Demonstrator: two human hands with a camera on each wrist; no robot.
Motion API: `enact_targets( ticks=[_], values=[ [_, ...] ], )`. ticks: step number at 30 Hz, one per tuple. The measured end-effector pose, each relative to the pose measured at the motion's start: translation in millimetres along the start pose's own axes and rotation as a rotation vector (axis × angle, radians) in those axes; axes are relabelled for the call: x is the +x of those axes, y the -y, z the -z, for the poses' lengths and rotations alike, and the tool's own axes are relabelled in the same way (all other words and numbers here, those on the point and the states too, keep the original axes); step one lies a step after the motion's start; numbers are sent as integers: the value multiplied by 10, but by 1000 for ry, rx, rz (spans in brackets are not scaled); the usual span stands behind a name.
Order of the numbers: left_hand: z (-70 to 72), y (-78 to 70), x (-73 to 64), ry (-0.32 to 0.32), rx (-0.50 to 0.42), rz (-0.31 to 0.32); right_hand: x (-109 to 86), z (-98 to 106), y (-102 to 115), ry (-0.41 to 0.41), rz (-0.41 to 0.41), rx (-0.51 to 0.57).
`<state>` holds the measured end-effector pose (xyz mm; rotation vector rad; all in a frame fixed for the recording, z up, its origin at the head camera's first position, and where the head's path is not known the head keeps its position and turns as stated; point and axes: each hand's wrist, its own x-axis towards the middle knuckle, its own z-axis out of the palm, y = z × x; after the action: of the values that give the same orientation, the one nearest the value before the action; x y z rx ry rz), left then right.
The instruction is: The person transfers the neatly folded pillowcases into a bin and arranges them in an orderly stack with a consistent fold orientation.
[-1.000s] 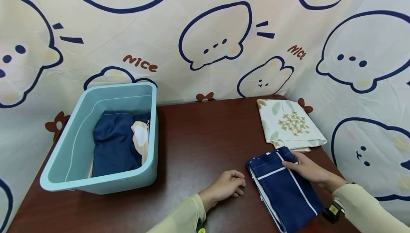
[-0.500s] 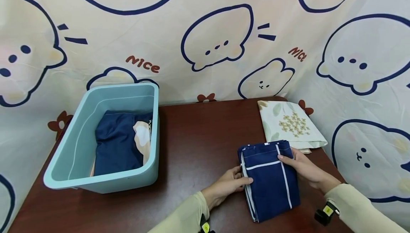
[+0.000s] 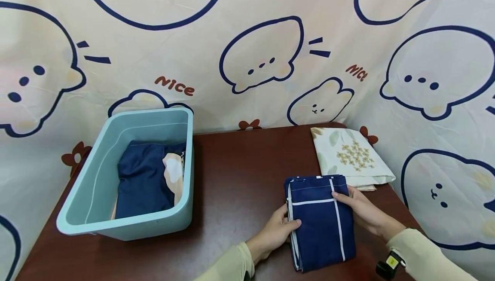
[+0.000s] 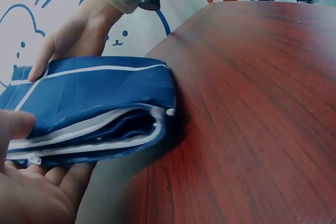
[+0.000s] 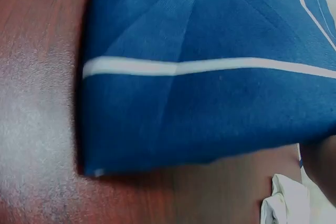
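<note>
Cartoon-printed fabric is hanging behind the dark red table point(image 3: 239, 173) I'm working over, and I'm watching both hands gripping a folded blue cloth point(image 3: 319, 223) with white stripes near the table's front right. My left hand point(image 3: 276, 231) is holding the cloth's left edge, thumb lying on top and fingers tucked underneath, as the left wrist view is showing where the white-trimmed layers are stacking up. My right hand point(image 3: 361, 210) is resting on the opposite side, fingers reaching over the top and curling at the right edge, so the two hands are sitting apart with the cloth between them. The cloth is lying flat on the wood in the right wrist view, one white stripe crossing its top. Just behind it a floral cloth point(image 3: 349, 156) is lying folded at the back right corner, its front edge touching or nearly touching the blue one. Well to the left a light blue bin point(image 3: 89, 203) is holding more dark blue fabric point(image 3: 141, 180).
</note>
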<state>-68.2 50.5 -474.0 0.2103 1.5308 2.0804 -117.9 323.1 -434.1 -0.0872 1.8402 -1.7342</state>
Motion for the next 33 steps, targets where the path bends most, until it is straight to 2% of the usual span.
enact_targets(
  ticks=[7,15,18,22,25,33],
  values=[
    [1,-5,-49,-133,9,-24,27,-54,-110,0,-18,-86],
    [83,-36,-169,-171,24,1,28,-148,-182,21,-1,-256],
    [114,-48,-224,-166,16,-11,25,-193,-198,68,43,-243],
    [166,-67,-280,-149,24,-21,32,-252,-231,137,144,-174],
    [204,-84,-317,-146,34,-17,48,-305,-249,160,216,-131],
    [313,-127,-412,-119,68,-30,80,-481,-269,206,316,-22]
  ],
)
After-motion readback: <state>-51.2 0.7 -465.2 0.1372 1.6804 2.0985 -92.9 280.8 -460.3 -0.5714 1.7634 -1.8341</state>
